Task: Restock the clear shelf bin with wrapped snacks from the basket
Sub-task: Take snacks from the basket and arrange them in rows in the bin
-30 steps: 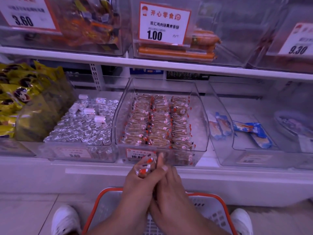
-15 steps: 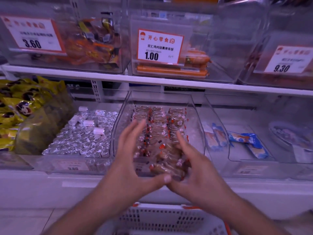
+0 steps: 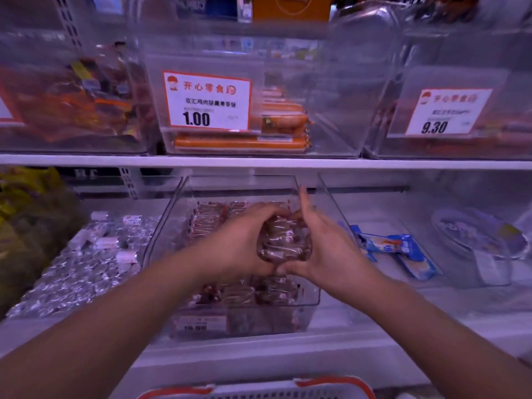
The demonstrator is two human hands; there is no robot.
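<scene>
Lower left of frame: foil-wrapped pieces [image 3: 83, 272] fill the neighbouring bin, not involved. Centre: left hand [image 3: 239, 243] curls over the left and top of a cluster of wrapped snacks [image 3: 285, 243]; right hand [image 3: 322, 251] cups its right side, index finger sticking up. Two-hand cup likely keeps the loose pieces from spilling. Cluster sits between both palms, thumbs underneath, above the clear bin [image 3: 305, 298] and its stocked rows. Bottom centre: basket [image 3: 259, 391] rim, well below the hands.

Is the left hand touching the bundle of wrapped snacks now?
Touching. The head view shows the left hand curled around the bundle of wrapped snacks, with no gap between them.
</scene>
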